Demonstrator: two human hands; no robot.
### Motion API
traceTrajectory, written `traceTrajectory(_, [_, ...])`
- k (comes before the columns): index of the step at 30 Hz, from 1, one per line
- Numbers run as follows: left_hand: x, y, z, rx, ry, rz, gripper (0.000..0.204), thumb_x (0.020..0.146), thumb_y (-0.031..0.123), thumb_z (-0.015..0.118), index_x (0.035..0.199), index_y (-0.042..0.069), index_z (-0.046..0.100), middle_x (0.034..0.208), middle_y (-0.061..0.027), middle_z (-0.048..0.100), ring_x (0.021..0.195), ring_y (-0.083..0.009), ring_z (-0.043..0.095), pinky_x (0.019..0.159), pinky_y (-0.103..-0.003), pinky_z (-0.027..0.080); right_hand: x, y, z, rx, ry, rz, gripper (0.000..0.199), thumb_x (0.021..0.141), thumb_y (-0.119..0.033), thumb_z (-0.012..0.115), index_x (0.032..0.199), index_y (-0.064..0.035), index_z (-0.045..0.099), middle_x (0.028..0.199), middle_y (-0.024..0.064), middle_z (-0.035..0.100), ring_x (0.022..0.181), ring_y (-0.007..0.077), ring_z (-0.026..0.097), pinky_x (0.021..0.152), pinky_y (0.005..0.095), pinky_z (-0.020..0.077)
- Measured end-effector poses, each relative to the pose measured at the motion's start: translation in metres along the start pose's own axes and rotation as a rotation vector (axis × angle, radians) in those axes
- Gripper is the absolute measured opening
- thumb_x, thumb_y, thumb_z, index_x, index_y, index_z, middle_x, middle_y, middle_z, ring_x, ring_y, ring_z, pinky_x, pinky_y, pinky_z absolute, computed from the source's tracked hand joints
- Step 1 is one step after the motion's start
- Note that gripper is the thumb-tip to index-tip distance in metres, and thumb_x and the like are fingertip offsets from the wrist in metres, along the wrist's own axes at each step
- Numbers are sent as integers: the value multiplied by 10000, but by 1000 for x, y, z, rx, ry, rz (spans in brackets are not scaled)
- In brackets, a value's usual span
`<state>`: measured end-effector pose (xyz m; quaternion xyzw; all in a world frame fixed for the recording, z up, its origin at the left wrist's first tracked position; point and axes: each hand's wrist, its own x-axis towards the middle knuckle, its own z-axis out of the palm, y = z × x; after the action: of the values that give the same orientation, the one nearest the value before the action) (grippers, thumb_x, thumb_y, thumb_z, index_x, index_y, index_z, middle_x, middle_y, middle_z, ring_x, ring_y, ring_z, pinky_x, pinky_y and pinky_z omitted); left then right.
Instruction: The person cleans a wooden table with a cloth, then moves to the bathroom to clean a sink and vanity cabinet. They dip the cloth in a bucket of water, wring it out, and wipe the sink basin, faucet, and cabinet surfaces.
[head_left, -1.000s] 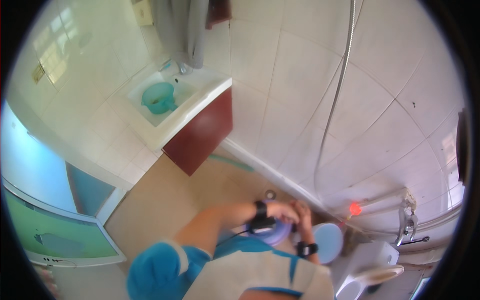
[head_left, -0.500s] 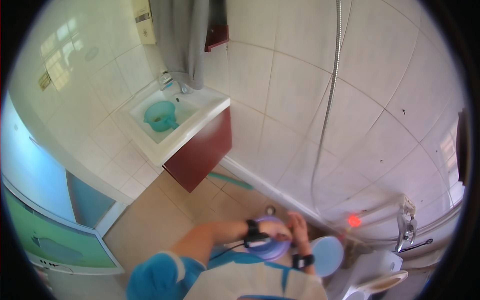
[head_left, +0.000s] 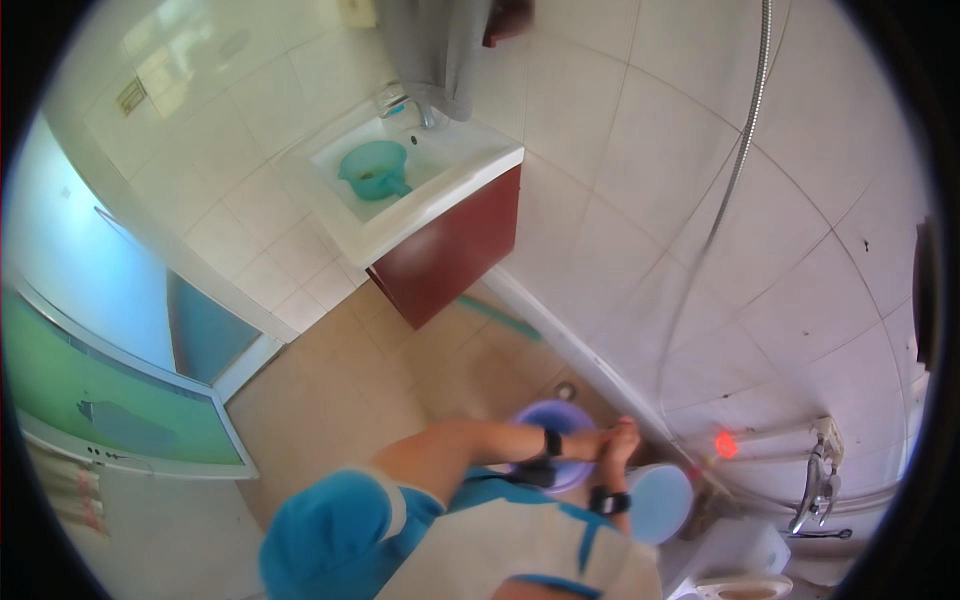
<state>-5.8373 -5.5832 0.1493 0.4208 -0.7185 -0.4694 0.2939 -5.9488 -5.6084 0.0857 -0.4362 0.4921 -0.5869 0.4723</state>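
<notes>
Both hands meet over the right rim of a purple basin on the floor. My left hand reaches across the basin from the left, its fingers pressed against my right hand; what they hold, if anything, is hidden. My right hand comes up on the right, its fingers curled together near the left fingertips, and nothing can be made out in them. Dark bands sit on both wrists. Beside my right wrist stands a pale blue bucket, close to the basin.
A white sink holding a teal dipper sits on a dark red cabinet. Behind the basin is a floor drain. A metal shower hose hangs along the tiled wall. A tap and a toilet are at right.
The view has shifted, so the sink appears higher and further right. My left hand has moved right, from over the basin's middle to its right rim, against my right hand.
</notes>
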Motion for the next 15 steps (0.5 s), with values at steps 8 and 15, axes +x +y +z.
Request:
traceTrajectory(8, [-7,37,-22,88,-86,-101,256,771,270,466,799,42,580,760,-204,603,714,-376,580,610,-445,448,-3,-9,-1,10,185,192,171,791,-110,350,737,-56,504,464,2,336,347,108,322,362,244,309])
traceTrajectory(15, [-5,25,-8,180,-92,-69,268,770,267,459,756,28,579,738,-206,601,687,-368,582,596,-447,450,-11,-21,-2,93,216,297,172,795,-122,336,719,-61,478,457,7,324,344,110,294,379,255,324])
